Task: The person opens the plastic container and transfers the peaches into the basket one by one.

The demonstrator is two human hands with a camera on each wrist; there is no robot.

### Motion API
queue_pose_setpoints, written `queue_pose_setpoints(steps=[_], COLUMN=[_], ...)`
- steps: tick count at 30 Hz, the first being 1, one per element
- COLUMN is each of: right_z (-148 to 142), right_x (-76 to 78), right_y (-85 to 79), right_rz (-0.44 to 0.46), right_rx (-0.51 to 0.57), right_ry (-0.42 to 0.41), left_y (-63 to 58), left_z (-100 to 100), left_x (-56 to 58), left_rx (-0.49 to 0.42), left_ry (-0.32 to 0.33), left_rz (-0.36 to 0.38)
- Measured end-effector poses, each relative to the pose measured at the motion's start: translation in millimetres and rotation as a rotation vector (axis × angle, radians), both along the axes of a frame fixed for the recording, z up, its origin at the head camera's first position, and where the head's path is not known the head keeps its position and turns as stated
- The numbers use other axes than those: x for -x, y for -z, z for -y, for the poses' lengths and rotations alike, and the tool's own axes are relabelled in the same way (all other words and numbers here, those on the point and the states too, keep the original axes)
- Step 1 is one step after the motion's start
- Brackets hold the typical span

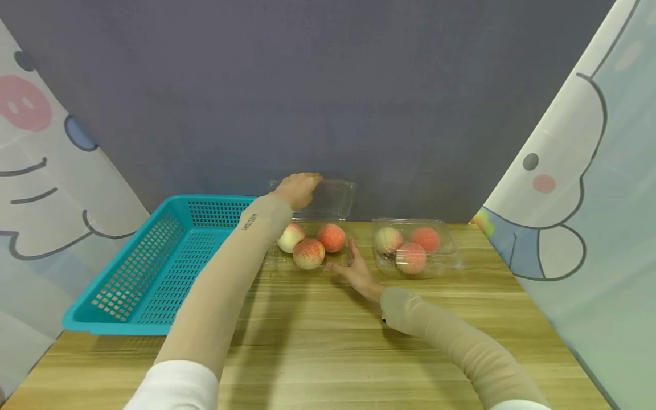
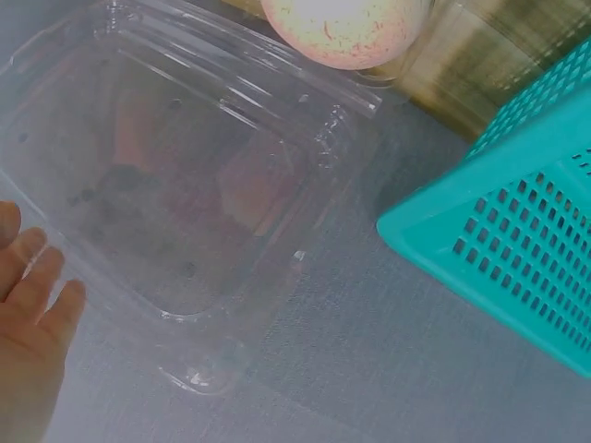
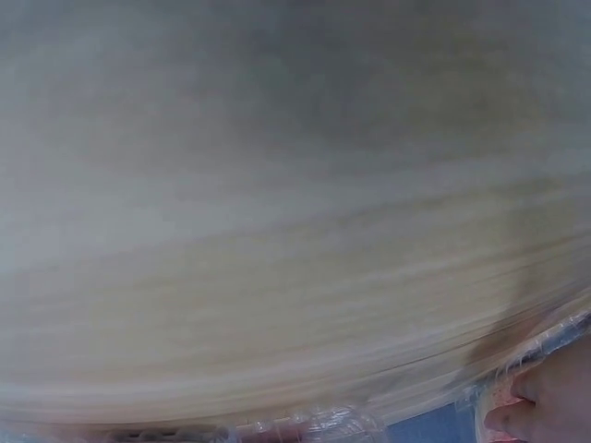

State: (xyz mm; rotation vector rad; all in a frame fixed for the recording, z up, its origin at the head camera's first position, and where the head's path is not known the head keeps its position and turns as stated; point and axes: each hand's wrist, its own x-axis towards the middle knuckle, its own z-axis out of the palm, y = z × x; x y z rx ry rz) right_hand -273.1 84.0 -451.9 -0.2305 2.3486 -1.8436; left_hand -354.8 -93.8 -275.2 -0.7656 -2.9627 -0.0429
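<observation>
A clear plastic clamshell box stands at the back of the table with its lid (image 1: 335, 198) raised. Three peaches, a pale one (image 1: 290, 237), a mottled one (image 1: 309, 255) and a redder one (image 1: 331, 237), sit in its base. My left hand (image 1: 299, 190) is at the upright lid; in the left wrist view its fingers (image 2: 35, 277) reach along the lid's far edge without curling round it. At the base's right front corner is my right hand (image 1: 360, 275), thumb and fingers spread. The right wrist view is mostly blurred and shows only part of that hand (image 3: 549, 397).
To the left stands a turquoise perforated basket (image 1: 120, 328), its right side partly behind my left forearm. A second clear box (image 1: 447, 259), closed over three peaches, lies to the right. A grey wall (image 1: 328, 102) rises directly behind the wooden table (image 1: 318, 353).
</observation>
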Motion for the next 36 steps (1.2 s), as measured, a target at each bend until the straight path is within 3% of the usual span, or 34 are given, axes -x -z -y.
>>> queue_pose_setpoints(steps=[8,16,28,36], right_z=[-0.3,3.2,1.5,-0.2], right_x=[-2.2,0.1,2.6,2.6], right_y=[2.1,1.9,0.9,-0.8], right_rz=[0.016,0.016,0.033,0.014], right_rx=[0.012,0.010,0.006,0.018], right_ry=[-0.007,-0.005,-0.012,-0.006], left_y=[6.5,3.8,-0.4,-4.0], left_z=[-1.4,5.1,21.3,27.1], left_x=[1.2,0.0,-6.6,-16.6], left_rx=[0.027,0.037,-0.002,0.032], left_ry=[-0.013,-0.029,-0.074,-0.038], left_rz=[-0.024,-0.031,0.086,0.120])
